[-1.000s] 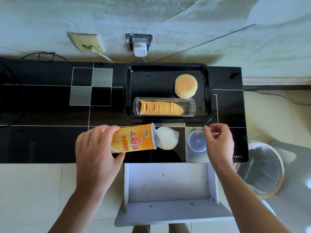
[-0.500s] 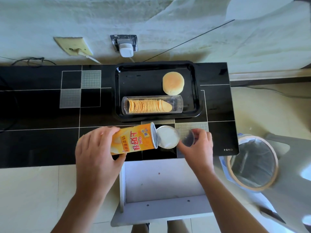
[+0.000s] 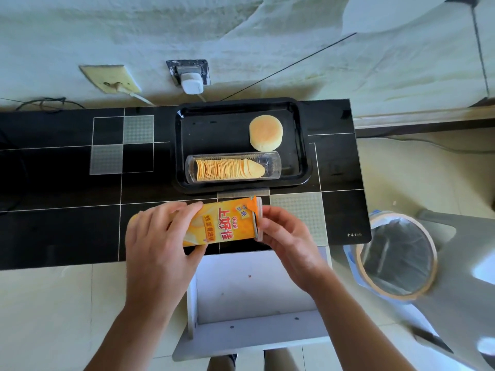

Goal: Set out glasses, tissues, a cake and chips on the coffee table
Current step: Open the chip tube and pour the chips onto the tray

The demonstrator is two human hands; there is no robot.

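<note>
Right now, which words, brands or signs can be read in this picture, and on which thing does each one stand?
"Oishi": on the orange chip can, held lying on its side by the left hand and the right hand.
"上好佳": large red characters on the same can.
Small characters in the can's orange strip and blue badge: too blurred to read.
Small pale mark on the black table, near right corner: too small to read.
</note>
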